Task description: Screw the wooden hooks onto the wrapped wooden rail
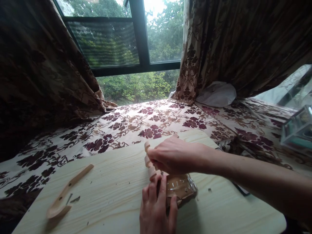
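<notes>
My left hand [157, 206] lies over the left end of a brown package wrapped in clear tape [181, 187], gripping it between thumb and fingers. Its fingertips touch the lower end of a pale wooden piece with rounded knobs [152, 173]. Above it, my right hand [173, 154] is closed with bent fingers at the same wooden piece; what it pinches is hidden. A small dark screw-like bit [162, 173] shows between the hands. To the left lies a curved wooden hook [70, 184] with two holes. Beside it are a screw [69, 199] and a small dark metal bit [75, 199].
Everything rests on a light wood-grain board [114, 185] scattered with small dark crumbs. Behind it spreads a floral cloth [151, 122] below a window with curtains [192, 61]. A white plastic bag [216, 94] and a clear box [298, 130] stand at right.
</notes>
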The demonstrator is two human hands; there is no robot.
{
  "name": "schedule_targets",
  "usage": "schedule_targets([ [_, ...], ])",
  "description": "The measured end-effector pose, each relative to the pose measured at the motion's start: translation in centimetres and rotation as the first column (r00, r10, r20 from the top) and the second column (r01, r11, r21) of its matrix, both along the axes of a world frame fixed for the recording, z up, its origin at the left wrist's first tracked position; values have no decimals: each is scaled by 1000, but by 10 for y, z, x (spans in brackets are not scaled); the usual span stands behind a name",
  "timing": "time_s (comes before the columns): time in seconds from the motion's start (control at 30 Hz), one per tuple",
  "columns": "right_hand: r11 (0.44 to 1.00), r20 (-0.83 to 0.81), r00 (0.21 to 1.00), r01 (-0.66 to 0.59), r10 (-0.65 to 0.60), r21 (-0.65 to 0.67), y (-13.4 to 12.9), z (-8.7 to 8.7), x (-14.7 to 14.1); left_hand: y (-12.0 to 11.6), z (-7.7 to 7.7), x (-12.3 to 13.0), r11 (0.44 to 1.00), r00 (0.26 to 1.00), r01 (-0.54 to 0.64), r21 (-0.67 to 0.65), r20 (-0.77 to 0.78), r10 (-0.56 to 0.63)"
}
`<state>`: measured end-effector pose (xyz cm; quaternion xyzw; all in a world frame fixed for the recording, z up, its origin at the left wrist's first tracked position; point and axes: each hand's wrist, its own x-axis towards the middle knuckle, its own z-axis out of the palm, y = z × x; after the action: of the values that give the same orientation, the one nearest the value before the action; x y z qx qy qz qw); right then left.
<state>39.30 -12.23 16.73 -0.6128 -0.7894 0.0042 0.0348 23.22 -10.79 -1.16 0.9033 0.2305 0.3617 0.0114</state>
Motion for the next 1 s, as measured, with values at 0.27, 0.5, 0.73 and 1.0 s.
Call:
schedule_targets([
  [0.27,991,-7,992,128,-128,39,2,-10,0,9,-10,2,997,999,23,71,23,-24],
  [0.5,999,-19,1000,-17,16,-49,-1,5,2,13,-12,4,995,996,25,100,80,-34],
  [0.73,997,14,997,77,-76,-27,2,-5,4,12,-13,3,996,996,24,90,87,-32],
  [1.0,986,17,996,-89,93,-143,3,20,5,11,-16,5,994,993,8,108,115,-20],
])
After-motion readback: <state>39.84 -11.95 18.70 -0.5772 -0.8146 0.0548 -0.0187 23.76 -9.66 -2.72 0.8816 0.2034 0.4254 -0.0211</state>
